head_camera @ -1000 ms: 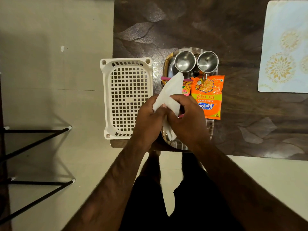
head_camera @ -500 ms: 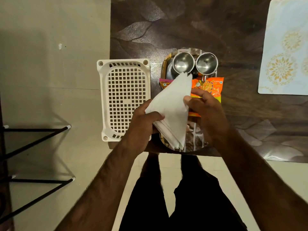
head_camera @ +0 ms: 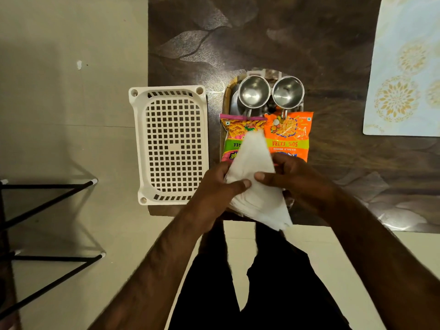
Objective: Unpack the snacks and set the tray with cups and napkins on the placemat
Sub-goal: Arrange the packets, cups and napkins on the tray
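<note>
Hands at frame centre: left hand (head_camera: 214, 189) and right hand (head_camera: 297, 179) pinch white triangular paper napkins (head_camera: 254, 158). Tip overlaps pink snack packet (head_camera: 234, 132).

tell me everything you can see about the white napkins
The napkins are a white, soft, paper-looking stack folded into a long triangle, with layered edges showing along the near left side. The tip points away from the person and overlaps the two snack packets in view. The wide end reaches past the table's near edge, over the tray. The left hand and right hand pinch it from either side, thumbs on top.
</note>
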The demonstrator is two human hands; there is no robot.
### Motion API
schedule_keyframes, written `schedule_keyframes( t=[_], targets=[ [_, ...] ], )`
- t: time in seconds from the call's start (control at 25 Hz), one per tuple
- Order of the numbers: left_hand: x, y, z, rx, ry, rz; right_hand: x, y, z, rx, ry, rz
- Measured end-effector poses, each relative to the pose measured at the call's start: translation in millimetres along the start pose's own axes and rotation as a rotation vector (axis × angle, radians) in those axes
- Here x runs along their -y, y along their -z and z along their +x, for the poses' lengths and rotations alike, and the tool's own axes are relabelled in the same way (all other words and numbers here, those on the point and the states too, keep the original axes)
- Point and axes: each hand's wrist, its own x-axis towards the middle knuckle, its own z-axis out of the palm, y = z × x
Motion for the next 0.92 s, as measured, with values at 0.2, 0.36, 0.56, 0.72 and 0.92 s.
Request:
schedule_keyframes(
  t=[0.2,0.36,0.56,0.72,0.92],
  targets=[
    [55,-26,-15,-0.131,0.308,-0.276,-20,23,-9,-0.013,-0.076,-0.35],
    [80,-36,-18,-0.077,0.516,-0.261,-28,18,-11,-0.147,0.024,-0.732],
    [88,-39,-1,-0.161,0.457,-0.223,-31,-5,-9,-0.353,0.174,-1.024],
    [89,-39,12,-0.168,0.422,-0.122,-35,-10,-9,-0.448,0.177,-1.198],
    [84,-40,19,-0.172,0.414,0.026,-46,-14,-9,-0.427,0.3,-1.135]
  ],
)
